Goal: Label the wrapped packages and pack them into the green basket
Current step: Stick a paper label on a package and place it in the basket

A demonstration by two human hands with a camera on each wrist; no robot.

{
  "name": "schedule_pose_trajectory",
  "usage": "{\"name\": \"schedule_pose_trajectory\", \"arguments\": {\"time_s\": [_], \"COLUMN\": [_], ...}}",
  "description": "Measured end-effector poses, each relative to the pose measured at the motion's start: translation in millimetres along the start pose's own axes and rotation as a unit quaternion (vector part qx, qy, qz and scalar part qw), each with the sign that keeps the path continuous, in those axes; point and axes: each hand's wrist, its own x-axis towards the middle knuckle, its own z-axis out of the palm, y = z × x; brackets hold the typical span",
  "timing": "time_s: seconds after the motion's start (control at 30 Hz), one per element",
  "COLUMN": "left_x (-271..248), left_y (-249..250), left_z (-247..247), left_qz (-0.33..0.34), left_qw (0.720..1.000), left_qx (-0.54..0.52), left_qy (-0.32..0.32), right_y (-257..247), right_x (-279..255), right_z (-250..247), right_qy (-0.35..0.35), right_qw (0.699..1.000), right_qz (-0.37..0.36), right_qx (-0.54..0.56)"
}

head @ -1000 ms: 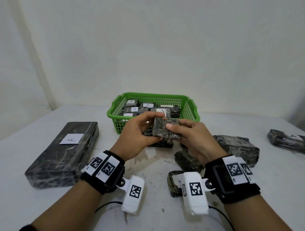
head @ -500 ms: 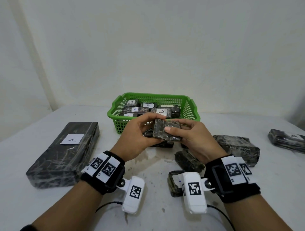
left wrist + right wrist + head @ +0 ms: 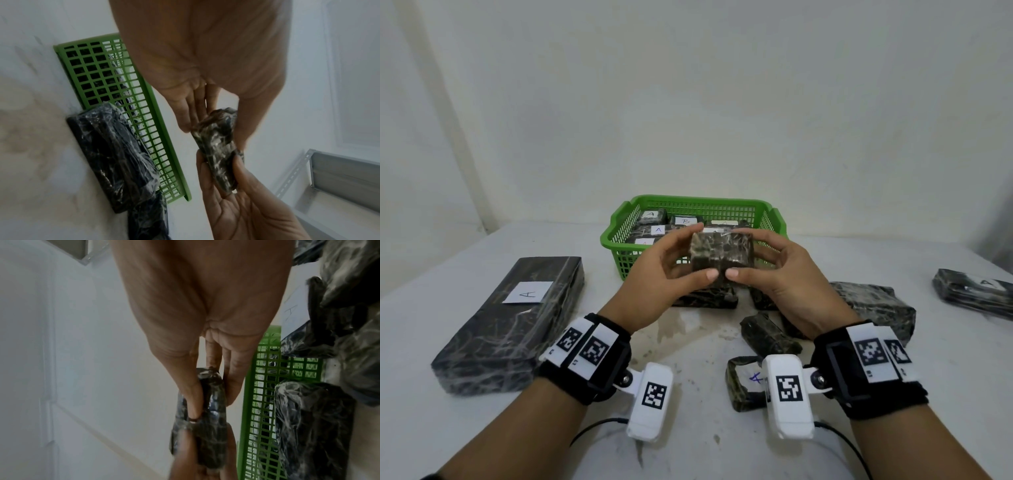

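We work at a white table (image 3: 482, 428), where the largest thing is a long dark wrapped block (image 3: 510, 325) on our left, lying flat with a white "A" label (image 3: 528, 292) on top. Behind our hands sits the green basket (image 3: 619, 246), already holding several labelled packages (image 3: 654, 217) marked A and B. To the right lies a bulky wrapped package (image 3: 876, 305), and far right another flat one (image 3: 976, 294) with a label. Nearer us rest a small dark bundle (image 3: 767, 337) and a little package marked "A" (image 3: 744, 383), partly hidden by the wrist camera.

Our left hand (image 3: 654, 284) and right hand (image 3: 787, 277) together hold a small wrapped package (image 3: 720, 253) up in the air just in front of the basket's near wall. Each hand pinches one end, thumb underneath and fingers curled over the top edge; the thumb tips almost meet below it. The side facing us is bare wrapping.
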Motion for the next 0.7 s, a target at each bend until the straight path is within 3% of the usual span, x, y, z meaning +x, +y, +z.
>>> {"name": "schedule_pose_trajectory", "arguments": {"time_s": [0.23, 0.43, 0.7], "left_x": [-1, -5, -1], "left_y": [0, 3, 3], "left_z": [0, 3, -1], "left_qz": [0.009, 0.016, 0.027], "left_qw": [0.999, 0.998, 0.998], "left_qx": [0.034, 0.053, 0.061], "left_qy": [-0.016, -0.037, -0.021], "right_y": [1, 7, -1], "right_x": [1, 1, -1], "right_z": [7, 10, 0], "right_qy": [-0.014, 0.007, -0.019], "right_qw": [0.996, 0.999, 0.993], "right_qz": [0.064, 0.04, 0.108], "right_qx": [0.067, -0.002, 0.048]}}
